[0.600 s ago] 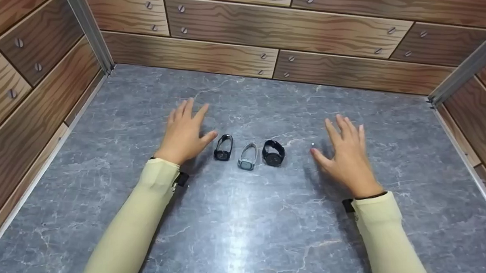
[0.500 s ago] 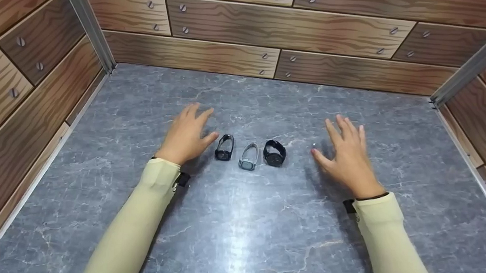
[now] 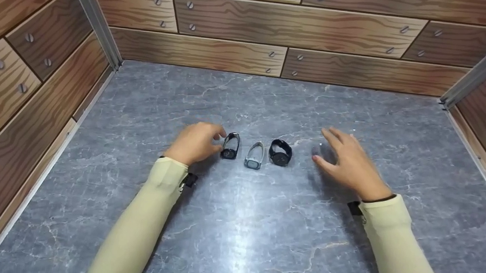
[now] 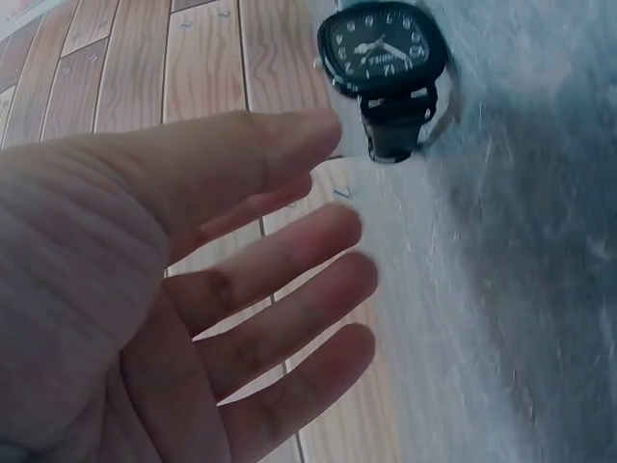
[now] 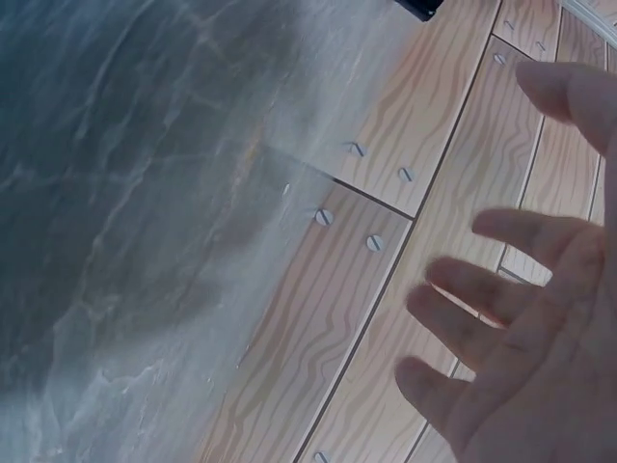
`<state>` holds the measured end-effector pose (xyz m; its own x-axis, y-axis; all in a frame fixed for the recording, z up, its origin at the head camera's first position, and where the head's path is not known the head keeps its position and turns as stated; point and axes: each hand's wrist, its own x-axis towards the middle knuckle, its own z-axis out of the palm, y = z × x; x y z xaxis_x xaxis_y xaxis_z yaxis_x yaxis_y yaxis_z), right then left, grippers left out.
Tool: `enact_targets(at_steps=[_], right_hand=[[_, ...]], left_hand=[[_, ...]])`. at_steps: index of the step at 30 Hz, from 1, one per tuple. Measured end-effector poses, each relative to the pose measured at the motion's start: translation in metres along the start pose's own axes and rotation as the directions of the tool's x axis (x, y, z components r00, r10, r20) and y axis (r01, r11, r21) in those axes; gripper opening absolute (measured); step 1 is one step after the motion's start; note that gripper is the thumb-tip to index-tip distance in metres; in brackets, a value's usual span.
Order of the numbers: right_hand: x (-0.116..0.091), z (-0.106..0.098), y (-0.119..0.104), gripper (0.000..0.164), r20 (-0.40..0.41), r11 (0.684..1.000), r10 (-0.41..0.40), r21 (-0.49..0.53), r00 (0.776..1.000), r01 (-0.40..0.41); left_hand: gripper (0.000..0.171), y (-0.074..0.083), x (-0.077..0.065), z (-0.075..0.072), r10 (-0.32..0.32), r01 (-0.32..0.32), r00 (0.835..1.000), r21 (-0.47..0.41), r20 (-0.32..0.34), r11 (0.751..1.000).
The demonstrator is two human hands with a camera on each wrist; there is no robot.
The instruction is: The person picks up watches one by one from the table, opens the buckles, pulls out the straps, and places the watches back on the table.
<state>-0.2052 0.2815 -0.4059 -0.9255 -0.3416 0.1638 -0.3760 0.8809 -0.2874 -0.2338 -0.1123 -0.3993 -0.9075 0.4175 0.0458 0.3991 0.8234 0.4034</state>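
Note:
Three wristwatches stand side by side on the grey marbled surface. Leftmost is a black watch with a squarish dial (image 3: 228,153); in the left wrist view its numbered face (image 4: 384,48) shows clearly. A pale grey watch (image 3: 253,163) sits in the middle, and a bulkier black round watch (image 3: 280,158) on the right. My left hand (image 3: 196,143) is just left of the squarish watch, thumb and fingers apart, gripping nothing; its fingers (image 4: 308,367) are loosely bent. Well to the right of the watches, my right hand (image 3: 349,164) hovers with spread, relaxed fingers and holds nothing.
A wood-plank-patterned wall (image 3: 231,19) closes off the back, with similar panels on the left (image 3: 38,105) and right. Grey metal posts (image 3: 97,26) mark the corners. Bright glare lies on the front of the marbled surface (image 3: 239,233).
My left hand has come lower and closer to the squarish black watch, its fingers more bent. The right hand has shifted slightly. The whole head view has drifted a little; the watches keep their places.

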Motion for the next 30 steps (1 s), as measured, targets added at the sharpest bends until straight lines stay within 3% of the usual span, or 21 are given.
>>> enact_targets(at_steps=[3,8,16,24,30], right_hand=[[-0.001,-0.0033,-0.0001,0.075,0.026,1.0,-0.012,0.013,1.0,0.011],[0.002,-0.0041,-0.0001,0.075,0.025,0.998,-0.04,0.044,0.999,0.038],[-0.0027,-0.0038,0.0022,0.073,0.041,0.998,-0.013,0.055,0.999,0.011],[-0.004,-0.0038,0.0048,0.07,0.04,0.999,-0.006,0.051,0.999,0.004],[-0.0021,-0.0019,0.0074,0.069,0.036,0.999,-0.017,0.04,0.999,0.015]], left_hand=[[0.03,0.0034,0.0026,0.0023,0.028,-0.028,0.999,0.002,0.024,1.0],[0.028,0.0042,0.0032,0.0021,0.012,-0.012,0.999,-0.005,0.034,1.0],[0.017,0.0041,-0.0018,0.0087,0.029,-0.03,0.994,0.007,0.101,1.0],[0.011,0.0045,-0.004,0.0097,0.037,-0.039,0.993,0.013,0.112,0.999],[0.007,0.0046,-0.002,0.0099,0.087,-0.091,0.993,0.044,0.082,0.995]])
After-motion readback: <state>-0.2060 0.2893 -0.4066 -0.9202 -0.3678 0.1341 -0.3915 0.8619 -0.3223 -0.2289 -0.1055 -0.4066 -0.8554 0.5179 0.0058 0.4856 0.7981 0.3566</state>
